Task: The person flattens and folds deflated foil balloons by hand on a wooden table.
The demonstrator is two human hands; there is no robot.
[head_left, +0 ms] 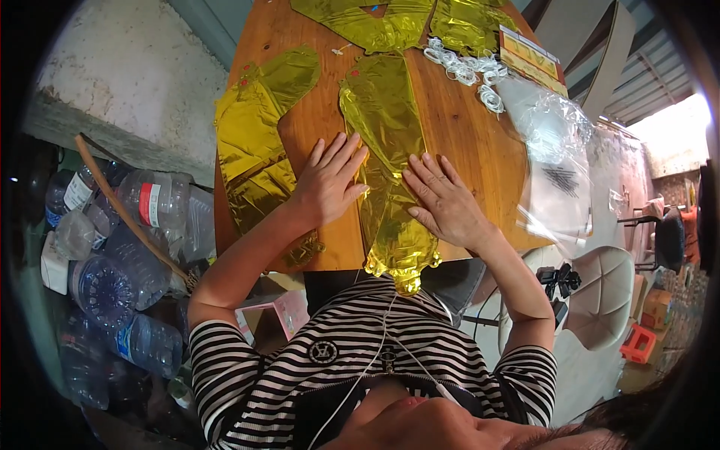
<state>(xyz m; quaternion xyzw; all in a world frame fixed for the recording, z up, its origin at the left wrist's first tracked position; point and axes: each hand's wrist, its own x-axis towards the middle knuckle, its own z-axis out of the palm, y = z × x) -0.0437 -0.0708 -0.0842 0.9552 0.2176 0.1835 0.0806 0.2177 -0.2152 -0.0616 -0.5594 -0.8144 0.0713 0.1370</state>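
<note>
A flat, uninflated gold foil balloon (382, 112) lies lengthwise on the wooden table (469, 127), its lower end reaching over the near edge. My left hand (328, 181) rests at its left edge with fingers stretched out. On its right edge my right hand (448, 204) lies flat, fingers apart, and nothing is held in either hand. Another flat gold foil balloon (251, 142) is to the left, partly under my left forearm. Further gold foil pieces (364, 26) lie across the far end of the table.
Coiled white ribbons (465, 66), a printed card (531, 60) and clear plastic bags (555, 135) are along the table's right side. Empty plastic bottles (112, 289) pile up on the left beside a wooden stick (124, 210). A pale chair (600, 296) stands on the right.
</note>
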